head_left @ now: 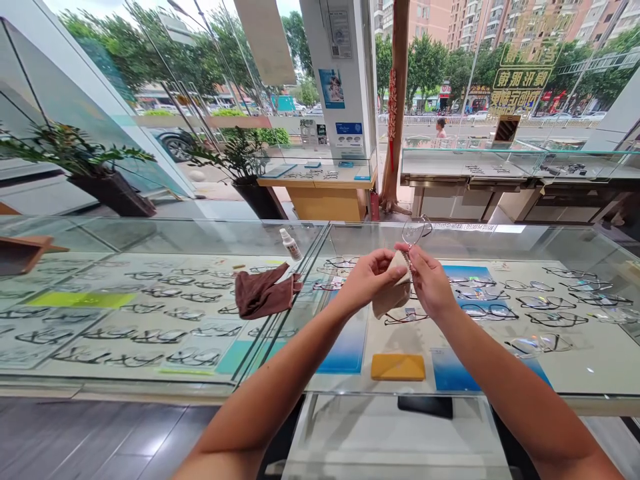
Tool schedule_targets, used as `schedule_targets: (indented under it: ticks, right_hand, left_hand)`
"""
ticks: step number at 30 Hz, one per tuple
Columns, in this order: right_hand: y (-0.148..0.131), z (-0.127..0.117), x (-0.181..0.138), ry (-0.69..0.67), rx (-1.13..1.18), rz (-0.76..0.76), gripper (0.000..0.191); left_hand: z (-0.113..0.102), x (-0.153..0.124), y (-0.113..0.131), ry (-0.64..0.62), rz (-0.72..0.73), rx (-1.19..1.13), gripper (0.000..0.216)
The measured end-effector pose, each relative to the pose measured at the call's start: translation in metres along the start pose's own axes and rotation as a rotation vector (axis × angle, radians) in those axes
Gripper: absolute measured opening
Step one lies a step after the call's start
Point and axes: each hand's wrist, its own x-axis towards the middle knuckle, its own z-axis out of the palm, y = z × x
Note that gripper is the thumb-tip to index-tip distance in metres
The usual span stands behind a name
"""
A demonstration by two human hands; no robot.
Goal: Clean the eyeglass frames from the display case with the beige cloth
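Note:
My left hand point(367, 277) and my right hand point(430, 280) are raised together over a glass display counter point(480, 230). Between them is a small beige cloth point(393, 297), pinched in the left fingers and hanging down. My right hand pinches a pair of thin-rimmed glasses point(416, 230), whose clear lens sticks up above the fingers. The cloth is pressed against the glasses where the two hands meet. Both hands are closed.
A brown cloth point(264, 292) and a small white spray bottle point(291, 244) lie on the counter glass to the left. Several glasses frames are displayed under the glass. A yellow pad point(398, 367) lies inside the case. Potted plants point(107, 177) and further counters stand behind.

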Motion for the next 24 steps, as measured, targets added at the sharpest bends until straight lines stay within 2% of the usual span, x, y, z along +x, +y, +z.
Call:
schedule_targets:
  ticks: [3, 10, 17, 24]
  right_hand:
    - [-0.0012, 0.0010, -0.0010, 0.003, 0.054, 0.052, 0.039]
    - [-0.0017, 0.0019, -0.0006, 0.013, 0.147, 0.106, 0.040]
    - [-0.0012, 0.0010, -0.0010, -0.015, 0.096, 0.123, 0.044]
    - [-0.0003, 0.0004, 0.0014, -0.016, 0.077, 0.109, 0.043]
  left_hand:
    - [0.0009, 0.0000, -0.0007, -0.024, 0.019, 0.072, 0.057]
    - [0.0026, 0.0012, -0.0019, -0.127, -0.030, 0.016, 0.063]
    - [0.0046, -0.0016, -0.0021, -0.100, 0.026, 0.002, 0.048]
    - [0.0073, -0.0030, -0.0015, -0.084, 0.116, 0.106, 0.051]
